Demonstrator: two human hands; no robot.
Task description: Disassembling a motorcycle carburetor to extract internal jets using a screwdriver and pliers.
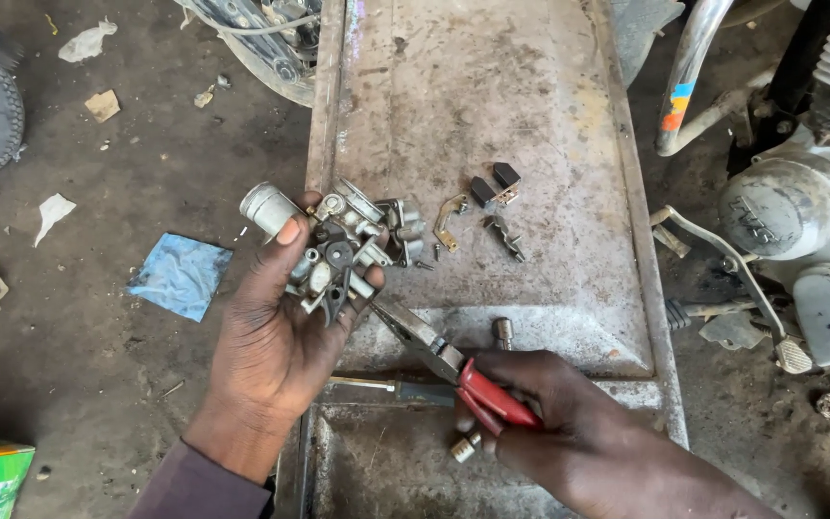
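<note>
the grey cast-metal carburettor body [338,252] lies cupped in the left hand [271,336], its underside with the brass jets turned up toward the camera, likely so the fittings are within reach. its long axis runs from the pale cylinder end at upper left toward lower right. the right hand [569,423] is wrapped around the red-handled steel pliers [444,360], whose nose reaches up-left to the carburettor's lower edge. behind them, on the worn steel tray [530,115], lie 2 black blocks [495,183] and a small bracket [449,221].
</note>
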